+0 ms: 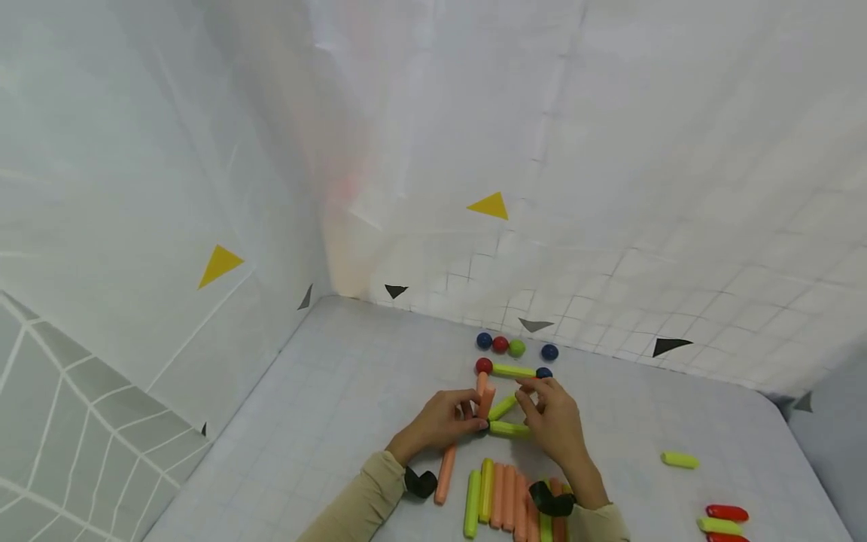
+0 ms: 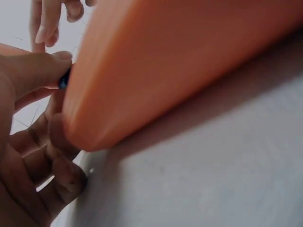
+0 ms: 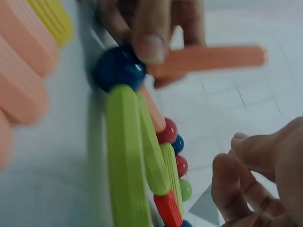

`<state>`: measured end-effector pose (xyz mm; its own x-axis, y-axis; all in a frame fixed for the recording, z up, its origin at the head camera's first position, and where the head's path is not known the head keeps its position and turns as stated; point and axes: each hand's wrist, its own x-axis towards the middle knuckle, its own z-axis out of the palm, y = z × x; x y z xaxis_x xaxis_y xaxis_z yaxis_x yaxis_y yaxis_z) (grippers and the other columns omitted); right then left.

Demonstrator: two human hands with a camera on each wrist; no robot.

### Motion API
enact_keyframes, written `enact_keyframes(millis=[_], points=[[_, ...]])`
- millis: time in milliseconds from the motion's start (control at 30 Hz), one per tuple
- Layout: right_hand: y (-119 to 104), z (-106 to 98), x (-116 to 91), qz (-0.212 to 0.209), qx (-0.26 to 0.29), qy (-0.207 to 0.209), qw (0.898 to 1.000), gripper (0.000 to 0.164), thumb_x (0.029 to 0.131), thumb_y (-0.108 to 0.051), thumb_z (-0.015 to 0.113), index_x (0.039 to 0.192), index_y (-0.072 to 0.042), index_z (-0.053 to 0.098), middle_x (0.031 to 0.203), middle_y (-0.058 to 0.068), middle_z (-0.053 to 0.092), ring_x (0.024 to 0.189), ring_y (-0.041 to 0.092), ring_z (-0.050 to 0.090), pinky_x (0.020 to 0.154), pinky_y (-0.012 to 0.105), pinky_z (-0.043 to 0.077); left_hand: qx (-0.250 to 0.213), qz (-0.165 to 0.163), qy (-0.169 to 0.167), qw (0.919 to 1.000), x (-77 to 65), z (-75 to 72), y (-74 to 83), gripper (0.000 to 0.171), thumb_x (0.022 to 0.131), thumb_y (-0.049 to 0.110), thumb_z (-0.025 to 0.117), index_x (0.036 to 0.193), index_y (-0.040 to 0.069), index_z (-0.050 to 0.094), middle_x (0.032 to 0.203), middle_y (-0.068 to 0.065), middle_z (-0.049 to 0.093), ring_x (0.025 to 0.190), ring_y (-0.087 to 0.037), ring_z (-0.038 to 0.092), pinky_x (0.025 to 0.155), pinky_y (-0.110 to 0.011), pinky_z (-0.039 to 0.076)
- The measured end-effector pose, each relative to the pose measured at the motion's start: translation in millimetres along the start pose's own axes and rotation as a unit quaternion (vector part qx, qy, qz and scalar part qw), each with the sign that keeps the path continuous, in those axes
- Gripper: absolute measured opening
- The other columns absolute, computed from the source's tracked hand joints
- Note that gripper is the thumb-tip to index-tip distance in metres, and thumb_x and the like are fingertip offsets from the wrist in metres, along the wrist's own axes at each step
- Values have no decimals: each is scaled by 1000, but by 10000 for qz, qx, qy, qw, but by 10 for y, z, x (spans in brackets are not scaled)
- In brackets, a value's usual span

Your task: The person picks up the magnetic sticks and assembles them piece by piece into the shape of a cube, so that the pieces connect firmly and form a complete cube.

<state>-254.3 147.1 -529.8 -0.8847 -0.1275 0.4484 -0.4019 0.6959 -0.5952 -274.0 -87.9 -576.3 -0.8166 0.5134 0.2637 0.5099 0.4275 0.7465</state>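
Note:
My left hand (image 1: 440,421) pinches the base of an upright orange stick (image 3: 213,60) where it meets a dark blue ball (image 3: 118,70). Two light green sticks (image 1: 509,430) fan out from that ball toward the right. Another orange stick (image 1: 482,382) leads back to a red ball (image 1: 484,365), which a green stick (image 1: 512,371) links to a second blue ball (image 1: 544,373). Beside the green sticks' far ends hovers my right hand (image 1: 555,421), thumb close to the bent index finger, nothing visible between them. A short red stick (image 3: 168,208) shows among the joined pieces.
Loose balls (image 1: 500,344) lie in a row near the back wall. A row of orange, green and yellow sticks (image 1: 497,497) lies in front, partly under my right wrist. One orange stick (image 1: 445,476) lies by my left wrist; short red and green pieces (image 1: 728,513) are at right.

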Motion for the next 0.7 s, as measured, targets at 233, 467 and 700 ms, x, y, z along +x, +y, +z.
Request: enact_keyframes(millis=[233, 467, 700], points=[[250, 38, 474, 579, 12, -298, 9979, 33, 102, -19, 73, 132, -7, 72, 114, 16, 74, 86, 25, 70, 70, 27, 53, -116, -179, -143, 9997, 3, -9, -33, 16, 97, 27, 80, 107, 20, 70, 84, 7, 68, 70, 3, 54, 63, -15, 45], [266, 287, 1119, 348, -378, -1024, 9934, 43, 102, -20, 73, 142, -8, 66, 126, 20, 73, 98, 39, 69, 80, 48, 55, -212, -162, -164, 9995, 4, -52, -64, 16, 96, 25, 82, 108, 21, 72, 83, 8, 66, 71, 3, 54, 62, -16, 44], [206, 526, 1446, -20, -1501, -2197, 9640, 45, 98, -16, 77, 141, -9, 68, 130, 19, 73, 112, 36, 71, 88, 53, 59, -336, -125, -272, 9990, 6, -50, -40, 16, 95, 23, 82, 107, 19, 72, 82, 9, 65, 70, 4, 53, 62, -15, 43]])
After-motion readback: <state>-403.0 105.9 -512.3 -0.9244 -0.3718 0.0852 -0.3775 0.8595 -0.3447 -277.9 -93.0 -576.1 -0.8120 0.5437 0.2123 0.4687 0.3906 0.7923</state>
